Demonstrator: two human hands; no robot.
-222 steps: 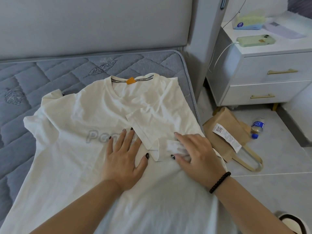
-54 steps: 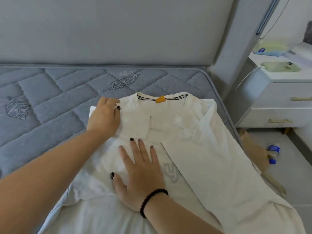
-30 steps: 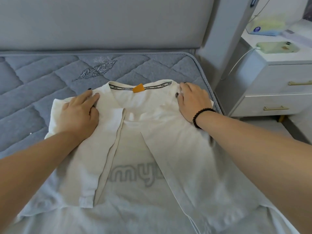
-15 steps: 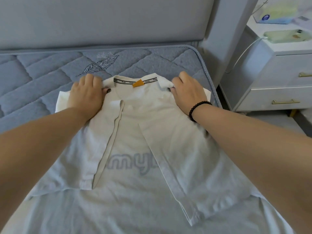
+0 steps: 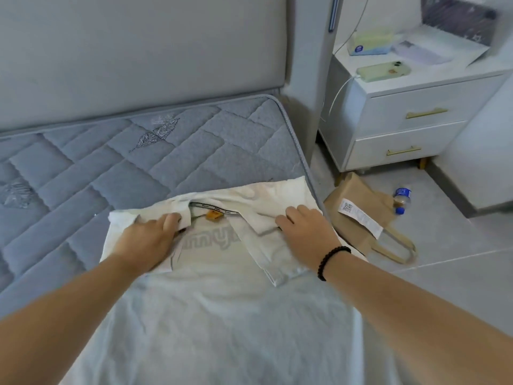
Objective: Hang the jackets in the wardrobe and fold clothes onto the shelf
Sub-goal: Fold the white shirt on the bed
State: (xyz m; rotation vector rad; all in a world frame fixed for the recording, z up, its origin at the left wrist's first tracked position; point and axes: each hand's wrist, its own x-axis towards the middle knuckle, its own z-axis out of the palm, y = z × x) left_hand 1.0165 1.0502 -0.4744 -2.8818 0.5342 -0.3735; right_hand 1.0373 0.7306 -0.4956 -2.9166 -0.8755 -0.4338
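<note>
A white T-shirt (image 5: 222, 309) lies on the grey quilted mattress (image 5: 116, 168), both sides folded inward, grey lettering and an orange neck tag showing. Its collar end is lifted and bent toward me. My left hand (image 5: 147, 240) grips the left shoulder fold, fingers curled round the cloth. My right hand (image 5: 305, 232), a black bead bracelet at the wrist, grips the right shoulder fold.
The mattress edge runs just right of the shirt. On the tiled floor lie a brown paper bag (image 5: 358, 218) and a small water bottle (image 5: 401, 200). A white nightstand (image 5: 410, 118) with gold handles holds a charging phone (image 5: 384, 72) and a tissue pack.
Both hands took hold of the shirt's shoulders and pulled the collar end up and toward me, so the top is folding down over the lettering. The view swung right, showing the floor.
</note>
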